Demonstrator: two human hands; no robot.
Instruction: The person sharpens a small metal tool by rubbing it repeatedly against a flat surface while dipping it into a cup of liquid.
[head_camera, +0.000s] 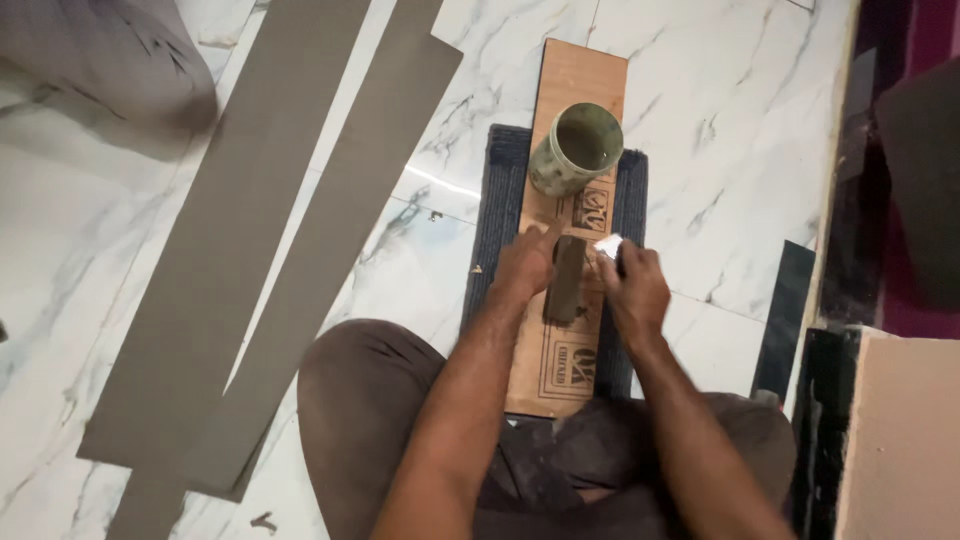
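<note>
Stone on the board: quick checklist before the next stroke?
1. Stone lies flat on the board: ok.
2. Left hand steadies the stone, fingers on its left edge: ok.
3. Right hand has a grip on the shiny metal piece: ok, though what the piece is cannot be told.
4. Metal piece touches the stone: cannot tell, blurred.
5. Board sits on the dark mat, not on bare floor: ok.
6. Cup stands on the board clear of both hands: ok; its contents cannot be told.
</note>
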